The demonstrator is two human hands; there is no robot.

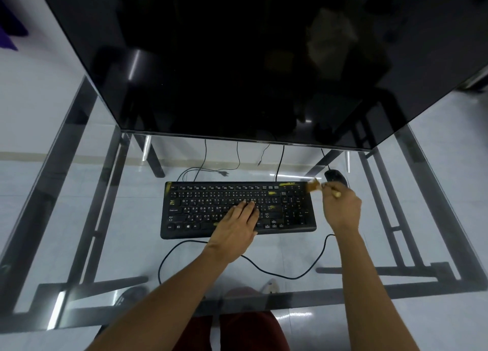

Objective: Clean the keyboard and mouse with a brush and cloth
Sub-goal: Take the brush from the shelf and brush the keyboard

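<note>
Legs: dark red fabric shows at the bottom edge, seen through the glass.
Desk [396, 245]: a clear glass top on a dark metal frame; the pale floor shows through it.
Cable [290, 276]: a black cord loops over the glass just in front of the keyboard.
Left hand [235, 226]: laid flat, palm down, on the middle of the keyboard, fingers stretched out and close together, gripping nothing.
Keyboard [200, 210]: black, lying across the middle of the desk; yellowish smears mark its left end and upper right rows.
Right hand [343, 210]: raised over the keyboard's right end, fingers curled and pinching the brush handle.
Brush [315, 185]: light wooden, blurred, its bristles at the keyboard's far right corner, just beside the mouse.
Mouse [334, 176]: black, on the glass beyond the far right corner of the keyboard.
Monitor [237, 60]: a large dark screen behind the keyboard, with cords hanging below its edge.
Cloth: cannot tell where it is.
</note>
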